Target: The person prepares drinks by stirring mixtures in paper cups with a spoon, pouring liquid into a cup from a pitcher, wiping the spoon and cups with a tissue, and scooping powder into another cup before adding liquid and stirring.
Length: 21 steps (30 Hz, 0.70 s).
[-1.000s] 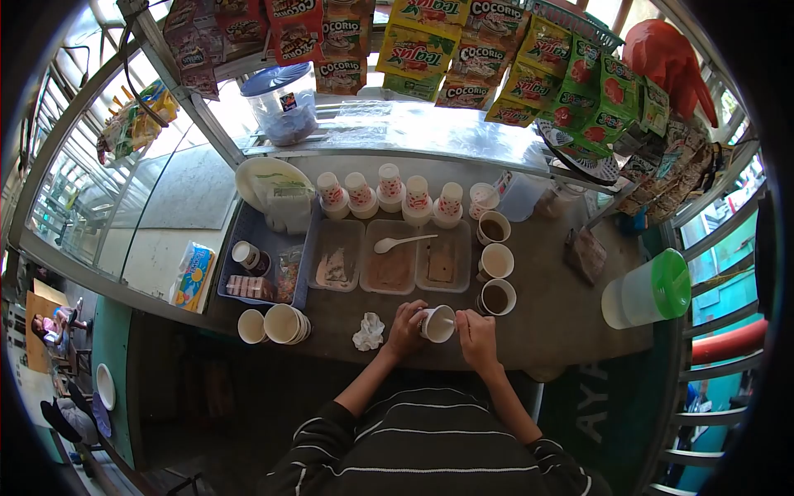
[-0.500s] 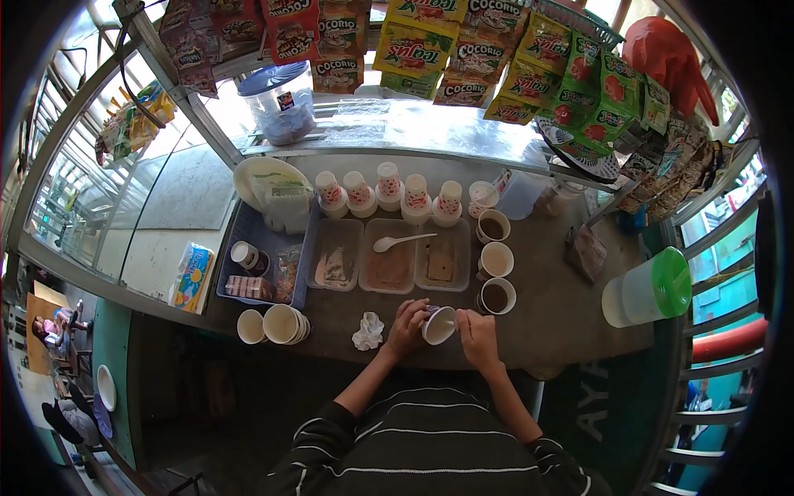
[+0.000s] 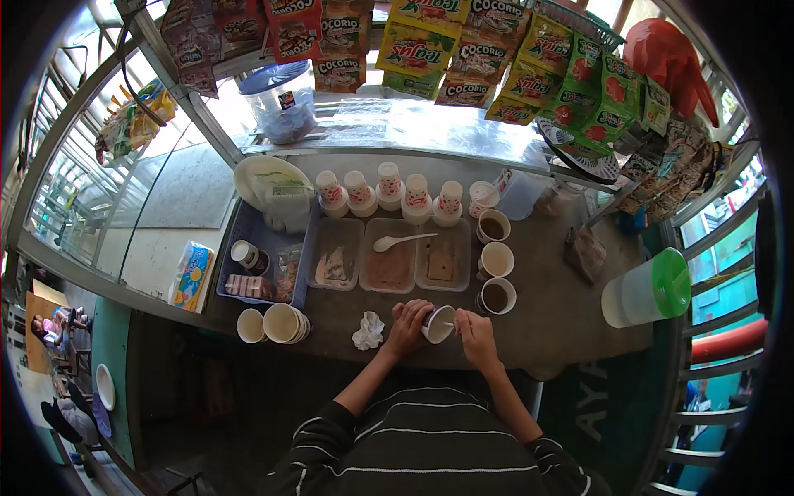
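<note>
My left hand [image 3: 407, 328] is wrapped round a paper cup [image 3: 438, 325], which tilts with its mouth toward my right hand. Fingers pinched, my right hand [image 3: 475, 337] holds a thin white utensil [image 3: 449, 324] whose end reaches into the cup. Its full shape is hidden. Beyond the hands stand three trays of powder; a white spoon [image 3: 404, 241] lies across the middle tray [image 3: 387, 288]. Two cups of dark liquid [image 3: 496, 296] and a pale cup [image 3: 496, 260] form a column to the right. Left of my left hand lies a crumpled tissue [image 3: 368, 331].
Stacked cups [image 3: 283, 323] stand at the left front, near a blue basket [image 3: 310, 240] of jars and packets. Inverted cup stacks [image 3: 389, 186] line the back. A green-lidded pitcher [image 3: 633, 293] is at the right; sachets [image 3: 418, 45] hang overhead. A person [image 3: 56, 326] is far left.
The cup has tilted further toward my right hand. The white utensil now shows between my right fingers and the cup. Both hands have barely moved.
</note>
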### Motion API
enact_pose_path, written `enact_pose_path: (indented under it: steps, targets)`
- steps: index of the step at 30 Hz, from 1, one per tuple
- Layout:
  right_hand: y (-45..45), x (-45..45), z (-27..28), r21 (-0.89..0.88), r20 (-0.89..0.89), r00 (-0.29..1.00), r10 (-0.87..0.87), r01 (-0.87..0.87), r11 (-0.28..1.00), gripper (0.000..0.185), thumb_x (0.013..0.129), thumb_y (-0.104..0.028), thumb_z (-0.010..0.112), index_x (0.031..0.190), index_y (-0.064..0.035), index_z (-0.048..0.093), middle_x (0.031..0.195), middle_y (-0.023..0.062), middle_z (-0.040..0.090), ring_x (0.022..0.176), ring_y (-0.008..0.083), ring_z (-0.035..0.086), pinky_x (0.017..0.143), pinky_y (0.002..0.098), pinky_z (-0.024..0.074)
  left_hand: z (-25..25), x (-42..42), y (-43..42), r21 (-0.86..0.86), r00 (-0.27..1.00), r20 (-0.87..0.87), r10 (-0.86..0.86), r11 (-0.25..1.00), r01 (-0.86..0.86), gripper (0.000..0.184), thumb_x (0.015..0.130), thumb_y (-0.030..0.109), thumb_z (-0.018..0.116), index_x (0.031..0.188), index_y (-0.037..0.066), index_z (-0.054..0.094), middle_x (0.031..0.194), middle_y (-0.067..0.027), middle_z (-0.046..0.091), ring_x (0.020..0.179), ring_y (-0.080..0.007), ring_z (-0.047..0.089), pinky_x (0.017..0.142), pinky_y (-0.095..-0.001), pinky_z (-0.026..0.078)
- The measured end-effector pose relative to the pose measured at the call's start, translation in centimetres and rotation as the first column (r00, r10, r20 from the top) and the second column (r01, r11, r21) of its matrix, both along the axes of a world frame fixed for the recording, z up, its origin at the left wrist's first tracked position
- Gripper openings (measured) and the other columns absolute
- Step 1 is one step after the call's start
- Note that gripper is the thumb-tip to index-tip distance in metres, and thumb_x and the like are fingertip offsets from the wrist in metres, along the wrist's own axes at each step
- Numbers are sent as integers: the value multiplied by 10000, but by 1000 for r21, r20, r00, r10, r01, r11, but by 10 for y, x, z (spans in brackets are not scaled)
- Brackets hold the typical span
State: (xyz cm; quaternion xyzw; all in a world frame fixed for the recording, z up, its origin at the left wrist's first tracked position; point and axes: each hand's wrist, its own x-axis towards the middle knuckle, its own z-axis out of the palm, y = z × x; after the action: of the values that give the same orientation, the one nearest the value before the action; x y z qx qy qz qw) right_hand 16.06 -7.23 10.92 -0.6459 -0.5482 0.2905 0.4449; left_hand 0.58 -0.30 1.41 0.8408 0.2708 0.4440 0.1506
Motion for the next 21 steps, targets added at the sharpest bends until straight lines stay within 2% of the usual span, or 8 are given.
enact_pose_path:
  steps: [2, 12, 14, 15, 17, 18, 20, 21]
  targets:
    - [2, -3, 7, 33, 32, 994, -107, 106, 994, 434, 956, -249, 417, 639, 33, 507, 523, 88, 457, 465, 141, 442, 472, 297, 348, -13, 0, 4, 69, 999, 32, 6, 998, -9, 572, 625, 156, 736, 1107, 106, 432, 1121, -85, 556, 1009, -260, 560, 871, -404, 314]
    - [-3, -3, 1, 56, 122, 990, -68, 62, 997, 429, 956, -249, 416, 645, 29, 518, 523, 81, 462, 468, 135, 450, 471, 295, 349, -10, -2, 4, 80, 998, 39, -50, 996, 47, 690, 596, 173, 760, 1157, 141, 360, 1138, -82, 545, 1010, -261, 555, 831, -409, 311]
    - [-3, -5, 5, -55, -135, 987, -86, 80, 995, 421, 954, -242, 416, 647, 26, 522, 521, 89, 464, 457, 148, 452, 476, 299, 349, -12, -2, 3, 55, 999, 28, -37, 998, 36, 708, 586, 178, 769, 1164, 140, 363, 1149, -82, 532, 1022, -261, 546, 848, -398, 299]
    - [-2, -4, 4, -55, -136, 987, -85, 79, 995, 421, 954, -242, 416, 647, 26, 522, 521, 89, 464, 457, 148, 452, 476, 299, 349, -8, -2, 2, 56, 999, 28, -36, 998, 35, 708, 586, 178, 769, 1164, 140, 363, 1149, -82, 532, 1022, -261, 546, 848, -398, 299]
    - [0, -1, 2, 127, 171, 980, -98, 77, 989, 418, 956, -247, 413, 655, 24, 516, 521, 76, 455, 468, 139, 447, 483, 294, 350, -1, -3, -1, -26, 997, 50, -51, 998, 52, 723, 583, 176, 772, 1176, 136, 361, 1153, -87, 525, 1039, -263, 536, 868, -397, 289]
    - [1, -1, 3, 127, 172, 980, -98, 77, 989, 418, 956, -247, 413, 655, 24, 516, 521, 76, 455, 468, 139, 447, 483, 294, 350, 2, -2, -2, -26, 997, 51, -51, 998, 52, 723, 583, 176, 772, 1176, 136, 361, 1153, -87, 525, 1039, -263, 536, 868, -397, 289]
    - [0, -2, 7, -44, -116, 993, -30, 25, 999, 415, 956, -242, 410, 652, 23, 509, 521, 79, 455, 466, 147, 446, 480, 299, 346, 7, -2, -3, -41, 999, -48, 0, 999, -2, 688, 601, 156, 762, 1160, 134, 362, 1170, -95, 514, 1045, -277, 538, 878, -403, 288]
    - [0, -2, 5, -43, -116, 993, -31, 26, 999, 415, 956, -242, 410, 652, 23, 509, 521, 79, 455, 466, 147, 446, 480, 299, 346, 2, -2, -1, -40, 999, -47, -1, 999, -1, 688, 601, 156, 762, 1160, 134, 362, 1170, -95, 514, 1045, -277, 538, 878, -403, 288]
